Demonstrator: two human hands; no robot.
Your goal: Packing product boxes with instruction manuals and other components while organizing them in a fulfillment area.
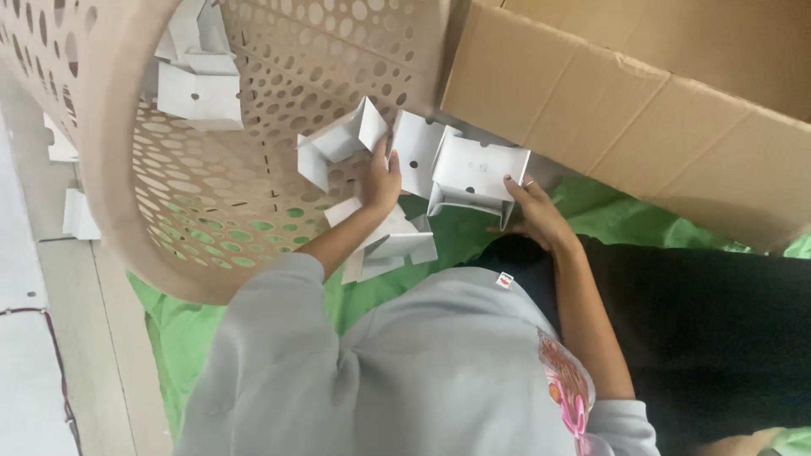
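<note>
Head view, looking down over a grey sweatshirt: the left hand [382, 179] reaches forward with the forearm bare below a pushed-up sleeve, fingers curled around the edge of a folded white card piece [340, 143] that it grips at the mouth of the tan perforated laundry basket [118, 203]. The right hand [534, 215] is stretched forward too, wrist bent, its fingers pressed against the lower edge of a second white folded card tray [477, 173], which it holds just in front of the brown corrugated cardboard box [625, 110]. Between the two held pieces stands a flat white panel with a small dark hole, touching both.

The basket lies tipped on its side at the left, its open mouth turned toward the person, with more white folded card pieces [201, 84] lying inside against the perforated wall. A loose heap of white card pieces [390, 245] lies on the green cloth [182, 338] below the left wrist. The box wall closes off the upper right; the open space is the narrow strip of green cloth between basket, box and the person's dark-clothed lap. Pale floor runs along the left edge, with further white pieces beyond the basket.

The sweatshirt carries a small white tag with a red mark near the chest, and a pink and orange print lower right.
</note>
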